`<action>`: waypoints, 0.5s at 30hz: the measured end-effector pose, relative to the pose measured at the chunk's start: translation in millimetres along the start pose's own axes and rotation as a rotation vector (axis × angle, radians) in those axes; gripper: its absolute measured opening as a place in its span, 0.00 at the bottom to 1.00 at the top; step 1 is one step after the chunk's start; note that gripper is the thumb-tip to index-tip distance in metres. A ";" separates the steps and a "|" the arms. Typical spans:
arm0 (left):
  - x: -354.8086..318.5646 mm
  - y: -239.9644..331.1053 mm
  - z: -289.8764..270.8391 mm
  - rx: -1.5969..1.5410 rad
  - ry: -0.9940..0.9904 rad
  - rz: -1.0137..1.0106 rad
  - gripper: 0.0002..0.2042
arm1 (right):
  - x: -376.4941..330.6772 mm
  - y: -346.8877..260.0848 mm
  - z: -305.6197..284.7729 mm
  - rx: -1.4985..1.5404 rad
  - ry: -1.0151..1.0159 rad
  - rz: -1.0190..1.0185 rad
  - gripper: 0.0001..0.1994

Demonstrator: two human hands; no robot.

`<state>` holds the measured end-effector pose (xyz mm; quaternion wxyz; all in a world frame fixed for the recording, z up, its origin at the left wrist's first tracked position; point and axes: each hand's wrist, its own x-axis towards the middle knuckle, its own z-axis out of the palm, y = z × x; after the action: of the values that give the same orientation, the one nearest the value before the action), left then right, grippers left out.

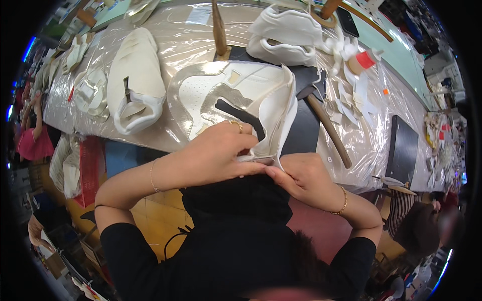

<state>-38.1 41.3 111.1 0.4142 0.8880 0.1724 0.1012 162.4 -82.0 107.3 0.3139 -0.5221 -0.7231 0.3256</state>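
1. Clear plastic sheeting covers a long workbench (165, 45) that runs across the upper part of the view, with shoe parts strewn along it.
2. At the bench's near edge, both of the person's hands meet on a white and silver shoe upper (236, 98) that lies spread over a black mat (304, 125).
3. Left hand (216, 155), with a ring on one finger and a thin bracelet at the wrist, is closed over the upper's near rim, fingers curled around the white lining.
4. Right hand (306, 180), wearing a gold bracelet, pinches the same folded white edge between thumb and fingertips, touching the left hand.
5. A wooden-handled hammer (329, 128) lies on the mat just beside the upper, its handle pointing toward the near right edge.
6. Another white upper (135, 83) rests toward the left end of the bench, and more white uppers (286, 32) sit by the far edge.
7. A second black mat (404, 150) lies at the right end.
8. Other people are partly visible beyond both ends of the bench.
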 end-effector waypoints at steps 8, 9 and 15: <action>0.4 -38.6 28.4 -0.343 -0.204 -0.348 0.26 | -5.2 23.3 31.7 0.272 0.020 0.310 0.21; -1.6 -41.0 31.2 -0.377 -0.205 -0.406 0.25 | -6.5 25.1 34.9 0.263 0.011 0.303 0.21; -11.0 -43.0 43.3 -0.064 -0.184 -0.385 0.18 | -11.5 29.4 48.7 0.013 -0.034 0.157 0.20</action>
<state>-43.8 32.3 49.9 0.4680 0.8305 0.2969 -0.0559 142.8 -92.9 53.7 0.2783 -0.5694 -0.6832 0.3626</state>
